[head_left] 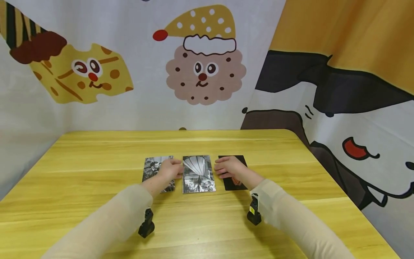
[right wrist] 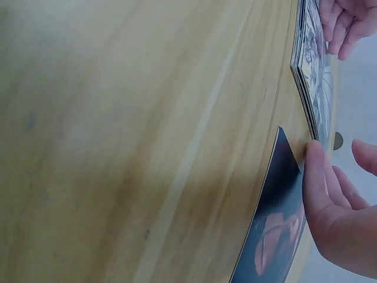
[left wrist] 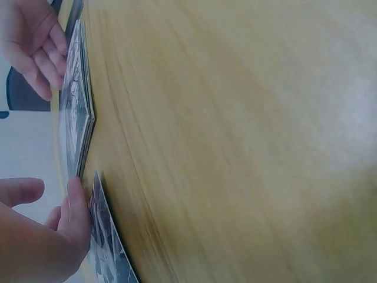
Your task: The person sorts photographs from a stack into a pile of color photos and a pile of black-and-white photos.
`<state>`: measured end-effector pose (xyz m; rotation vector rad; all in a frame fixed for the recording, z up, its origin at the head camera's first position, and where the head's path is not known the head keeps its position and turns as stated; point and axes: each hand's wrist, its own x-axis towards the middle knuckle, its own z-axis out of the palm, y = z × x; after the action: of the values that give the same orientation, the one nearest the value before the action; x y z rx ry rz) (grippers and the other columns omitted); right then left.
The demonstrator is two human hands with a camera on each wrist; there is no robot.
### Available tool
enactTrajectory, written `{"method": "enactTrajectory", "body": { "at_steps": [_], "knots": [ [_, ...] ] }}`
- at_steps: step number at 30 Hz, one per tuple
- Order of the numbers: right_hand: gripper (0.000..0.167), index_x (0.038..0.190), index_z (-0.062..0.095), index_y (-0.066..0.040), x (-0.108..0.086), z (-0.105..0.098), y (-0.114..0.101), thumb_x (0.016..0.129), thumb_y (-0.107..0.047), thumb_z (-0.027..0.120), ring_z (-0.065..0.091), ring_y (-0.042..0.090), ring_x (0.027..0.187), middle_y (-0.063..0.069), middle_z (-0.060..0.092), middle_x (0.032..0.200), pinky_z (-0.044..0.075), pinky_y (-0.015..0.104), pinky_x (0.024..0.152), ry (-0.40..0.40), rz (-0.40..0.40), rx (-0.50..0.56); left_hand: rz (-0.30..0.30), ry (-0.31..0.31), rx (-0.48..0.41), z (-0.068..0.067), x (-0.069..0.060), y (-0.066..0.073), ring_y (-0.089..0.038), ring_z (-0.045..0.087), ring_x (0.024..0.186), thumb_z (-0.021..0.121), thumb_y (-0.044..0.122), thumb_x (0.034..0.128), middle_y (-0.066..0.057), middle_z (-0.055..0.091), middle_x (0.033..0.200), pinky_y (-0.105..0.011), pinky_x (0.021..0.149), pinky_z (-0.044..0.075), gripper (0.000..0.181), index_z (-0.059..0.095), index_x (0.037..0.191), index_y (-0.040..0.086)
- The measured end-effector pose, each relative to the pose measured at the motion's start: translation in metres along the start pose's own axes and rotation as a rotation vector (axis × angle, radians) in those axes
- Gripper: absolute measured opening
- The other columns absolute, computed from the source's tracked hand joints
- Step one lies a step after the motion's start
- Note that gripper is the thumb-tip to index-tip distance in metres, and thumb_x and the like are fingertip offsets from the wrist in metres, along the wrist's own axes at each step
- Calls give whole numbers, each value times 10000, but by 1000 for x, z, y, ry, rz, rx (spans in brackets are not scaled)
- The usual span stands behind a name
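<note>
On the wooden surface, a stack of photo cards sits between the left hand and right hand, which stand apart, fingers relaxed, gripping nothing; an uneven push, I'd say, could skew its layers.

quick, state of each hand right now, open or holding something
Left hand: open, holding nothing, beside the middle photo stack.
Right hand: open, holding nothing, at that stack's other side.

Table: yellow, wood-grained
Cloth backdrop: mostly white, hanging beyond
Cookie print: dotted hat
Cheese print: left
</note>
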<state>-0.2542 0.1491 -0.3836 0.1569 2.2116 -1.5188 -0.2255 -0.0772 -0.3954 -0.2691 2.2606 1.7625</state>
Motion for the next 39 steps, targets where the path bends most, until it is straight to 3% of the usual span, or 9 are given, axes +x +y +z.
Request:
{"method": "enactTrajectory", "body": {
  "at_steps": [4,12,18,23,31,39],
  "knots": [
    [439,1330,475,27,-2,1,-1,917,-86,571,675,156,806,219,637,1160,592,336,762,-24,-15,4,-19,26,11,0,1,-2,-286,619,975,471,21,908,-260,516,1277,-329,828,574,431,456,1331,-60],
    [448,1322,490,7,-1,2,-1,899,-92,602,682,166,818,202,656,1130,592,338,763,-24,-11,-8,11,19,-9,0,-2,-1,-155,512,741,447,28,926,-243,534,1212,-294,731,560,421,449,1340,-52],
    [436,1309,508,-3,-1,3,0,895,-97,607,678,173,834,197,656,1128,589,342,779,-13,-12,-2,25,26,-3,0,-4,-1,-272,600,948,451,55,951,-263,527,1260,-325,809,573,390,465,1322,-66],
    [420,1299,512,2,-2,5,-1,898,-89,598,668,159,820,202,645,1146,586,341,787,-3,-13,28,36,29,0,0,-5,-2,-355,567,1111,452,60,958,-268,520,1284,-350,862,562,377,479,1312,-65],
    [408,1306,509,7,-2,6,-2,911,-73,572,645,282,1004,217,622,1188,575,357,824,21,-13,63,36,29,-24,-1,-4,-1,-363,554,1135,460,48,951,-258,508,1305,-361,885,553,367,496,1301,-58],
    [398,1307,512,10,-4,8,-1,921,-82,553,668,181,856,212,629,1178,581,329,800,30,-11,80,39,45,-25,0,-2,-2,-331,580,1078,464,38,933,-240,512,1308,-329,853,563,383,503,1307,-32]
  ]
}}
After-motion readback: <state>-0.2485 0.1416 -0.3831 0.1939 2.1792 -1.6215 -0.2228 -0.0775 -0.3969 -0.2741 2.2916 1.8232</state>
